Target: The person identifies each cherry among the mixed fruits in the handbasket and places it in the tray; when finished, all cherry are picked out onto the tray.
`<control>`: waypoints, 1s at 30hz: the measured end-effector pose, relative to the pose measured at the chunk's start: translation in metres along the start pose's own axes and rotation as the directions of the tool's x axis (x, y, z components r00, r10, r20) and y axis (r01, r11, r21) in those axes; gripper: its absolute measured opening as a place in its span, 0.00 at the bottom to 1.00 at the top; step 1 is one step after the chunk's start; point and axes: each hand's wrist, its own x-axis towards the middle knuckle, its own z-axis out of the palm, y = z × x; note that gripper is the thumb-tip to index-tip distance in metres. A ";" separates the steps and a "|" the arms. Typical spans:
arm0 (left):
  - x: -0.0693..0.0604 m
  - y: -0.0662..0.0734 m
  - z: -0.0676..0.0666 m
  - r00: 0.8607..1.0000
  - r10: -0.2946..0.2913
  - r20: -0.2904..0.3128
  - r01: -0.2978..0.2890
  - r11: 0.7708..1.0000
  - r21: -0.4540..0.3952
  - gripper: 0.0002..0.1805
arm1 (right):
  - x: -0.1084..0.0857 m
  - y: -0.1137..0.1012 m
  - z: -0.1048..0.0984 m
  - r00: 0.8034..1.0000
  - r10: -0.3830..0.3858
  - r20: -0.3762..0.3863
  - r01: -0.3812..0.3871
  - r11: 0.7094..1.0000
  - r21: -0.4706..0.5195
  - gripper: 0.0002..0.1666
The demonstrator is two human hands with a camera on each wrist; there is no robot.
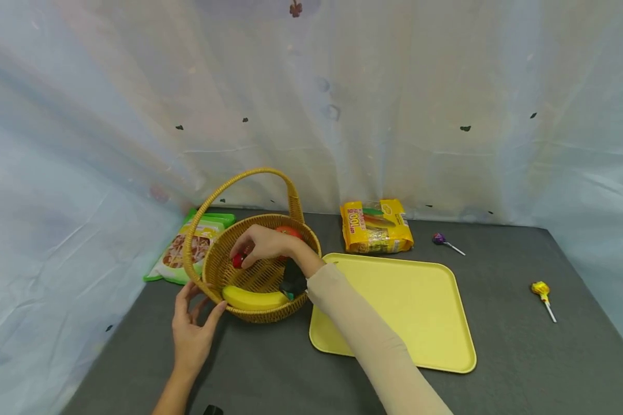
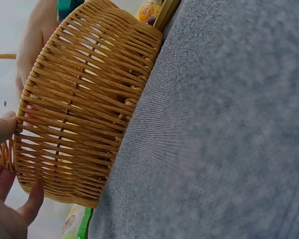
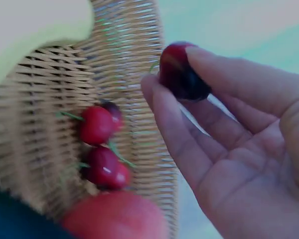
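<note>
My right hand is over the wicker basket and pinches a dark red cherry between thumb and fingertips. Below it, several more cherries with green stems lie against the woven wall. A banana rests along the near side of the basket, and a round red fruit sits at its far right, partly hidden by my right arm. My left hand holds the basket's near left rim at the foot of the tall handle, its thumb and fingers around the edge.
Right of the basket lies a yellow tray. Behind it is a yellow snack packet; a green-and-white bag lies left of the basket. A purple lollipop and a yellow lollipop are at the right. A curtain hangs behind.
</note>
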 end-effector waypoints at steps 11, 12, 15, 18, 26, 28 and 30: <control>0.004 0.025 0.006 1.000 0.017 -0.006 -0.016 1.000 0.009 0.40 | -0.101 0.001 -0.036 0.946 -0.150 -0.287 0.141 0.989 -0.054 0.20; 0.004 0.026 0.006 1.000 0.021 -0.008 -0.021 1.000 0.013 0.40 | -0.112 0.004 -0.036 0.931 -0.152 -0.331 0.142 0.988 -0.054 0.19; 0.005 0.027 0.007 0.999 0.030 -0.012 -0.030 0.999 0.022 0.40 | -0.145 0.016 -0.033 0.880 -0.111 -0.461 0.104 0.994 -0.040 0.18; 0.004 0.028 0.007 1.000 0.025 -0.009 -0.025 0.999 0.021 0.40 | -0.172 0.032 -0.023 0.833 -0.041 -0.552 0.028 0.999 -0.033 0.18; 0.003 0.016 0.005 1.000 -0.013 -0.015 0.013 1.000 0.021 0.41 | -0.204 0.073 0.002 0.766 0.085 -0.637 -0.181 0.980 -0.087 0.16; 0.003 0.012 0.005 1.000 -0.018 -0.015 0.018 1.000 0.022 0.41 | -0.205 0.078 0.004 0.756 0.119 -0.643 -0.215 0.974 -0.073 0.15; 0.002 0.012 0.004 1.000 -0.021 -0.016 0.021 1.000 0.022 0.41 | -0.204 0.082 0.006 0.756 0.138 -0.640 -0.231 0.971 -0.063 0.14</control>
